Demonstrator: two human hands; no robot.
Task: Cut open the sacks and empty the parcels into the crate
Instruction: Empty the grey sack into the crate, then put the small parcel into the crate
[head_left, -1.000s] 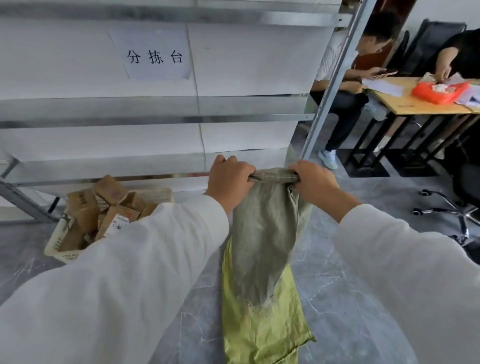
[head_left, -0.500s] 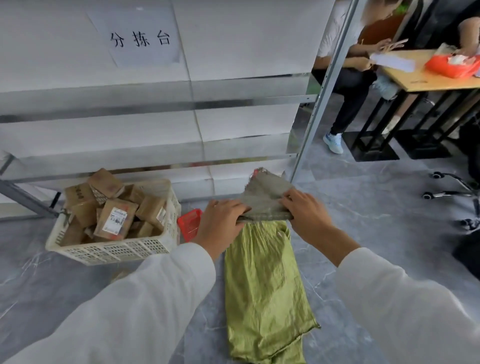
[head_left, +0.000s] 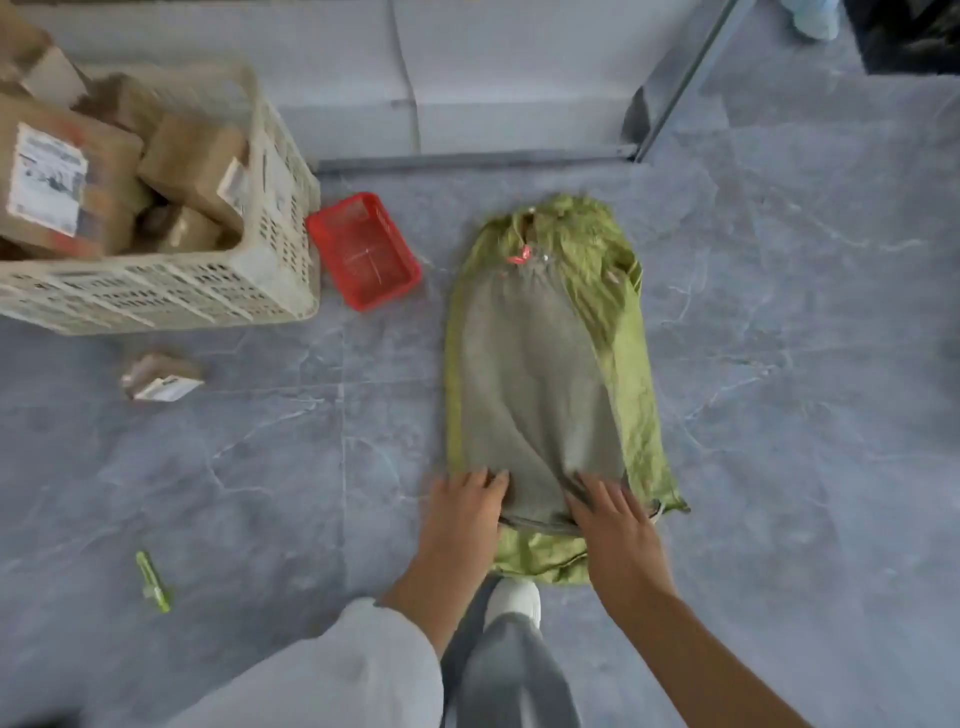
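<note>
A flat grey-green sack (head_left: 535, 384) lies on top of a brighter green sack (head_left: 623, 332) on the grey floor, both empty. My left hand (head_left: 462, 519) and my right hand (head_left: 613, 525) press flat on the near end of the grey sack, fingers spread. A cream plastic crate (head_left: 208, 291) at the upper left is full of brown cardboard parcels (head_left: 78, 171). One small parcel (head_left: 161, 376) lies on the floor in front of the crate. A green cutter (head_left: 152, 581) lies on the floor at the lower left.
A small red basket (head_left: 363, 249) sits between the crate and the sacks. A metal rack post (head_left: 675, 88) and a white panel stand behind. My shoe (head_left: 514, 600) is just below the sacks.
The sack I held up by its end now lies flat on the floor over the green one. My view has tilted down and my hands moved to its near end.
</note>
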